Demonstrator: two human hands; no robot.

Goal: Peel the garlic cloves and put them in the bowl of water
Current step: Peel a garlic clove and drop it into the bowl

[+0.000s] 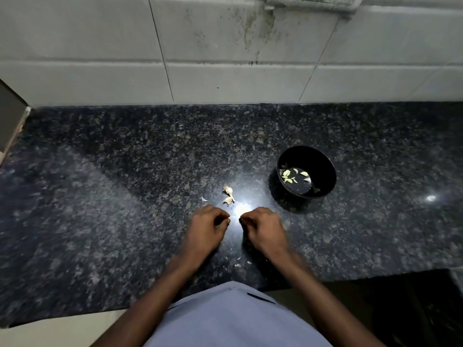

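Two unpeeled garlic cloves (228, 195) lie on the dark stone counter (125, 184), just past the fingertips of both hands. They sit a little up and to the left of the gap between the hands, so the left hand (206, 225) is the nearer one. One clove lies behind the other, and the pair makes a short line that points away from the person. A small scrap of skin (204, 199) lies just left of them.

Both hands rest low over the counter with their fingers curled in. The left hand and the right hand (263, 225) are close but do not touch. I cannot tell if either one holds a clove or a bit of skin, because the curled fingers hide it.

Off to the right and a bit farther back stands the black bowl of water (325, 181), with several peeled cloves (290, 176) in it. So a peeled clove would have to go up and to the right, and the right hand is nearer for that.

Bits of skin (238, 264) lie on the counter between the wrists. A bright light shines on the stone near the fingers. Behind the counter is a pale tiled wall (100, 46) with some dirty marks.
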